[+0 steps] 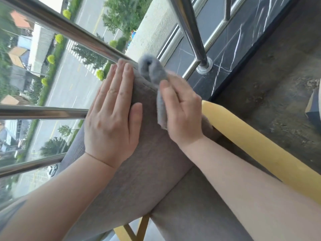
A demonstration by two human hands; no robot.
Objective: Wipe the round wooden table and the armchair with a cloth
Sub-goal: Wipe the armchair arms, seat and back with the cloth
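The armchair's grey upholstered back (149,164) fills the middle of the view, with its yellow wooden arm (260,146) running to the right. My left hand (112,115) lies flat on the top of the backrest, fingers straight. My right hand (182,108) holds a grey cloth (153,72) against the upper edge of the backrest, the cloth bunched past my fingertips and trailing under my palm. The round wooden table is not in view.
A steel railing (83,37) with glass panels stands right behind the chair, its post (192,32) fixed into a dark marble ledge (243,40). A grey stone floor (278,94) lies to the right, with a box corner (312,106) at the frame edge.
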